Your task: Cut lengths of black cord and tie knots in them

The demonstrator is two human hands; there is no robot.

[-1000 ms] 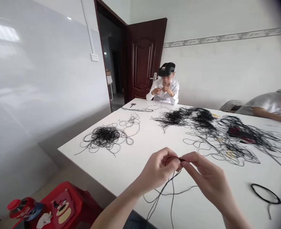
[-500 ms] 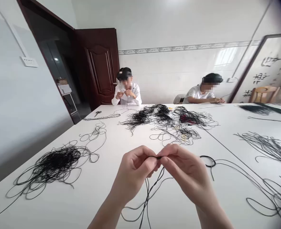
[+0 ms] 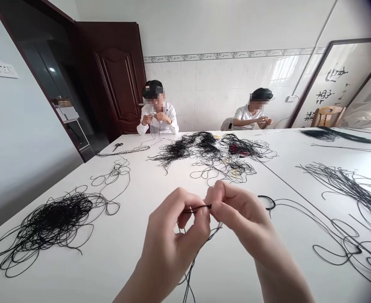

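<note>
Over a white table seen from the head camera, a short length of black cord [image 3: 197, 208] is pinched between both hands, held just above the tabletop. The left hand [image 3: 173, 242] is curled closed, its fingers gripping the cord, and the right hand [image 3: 240, 214] is closed on the cord's other end, with the two sets of fingertips almost touching. Loose strands are left hanging below the hands. Just beside the right hand, a looped black cord [image 3: 267, 202] is laid on the table, its strands trailing off to the right. To the left, a tangled heap of black thread [image 3: 51, 221] is spread out, and a larger tangle [image 3: 201, 149] is piled farther off, with a red object [image 3: 237, 148] caught in it. A pair of scissors [image 3: 117, 146] is lying near the far edge. Two co-workers in white tops [image 3: 155, 120] [image 3: 248, 118] are seated beyond the table, each with both hands raised together. A dark wooden door [image 3: 119, 75] is standing open behind them. On the right, a framed piece of brushed calligraphy [image 3: 332, 90] is propped against the wall, its characters too distorted to be read; no brand or label can be made out.
</note>
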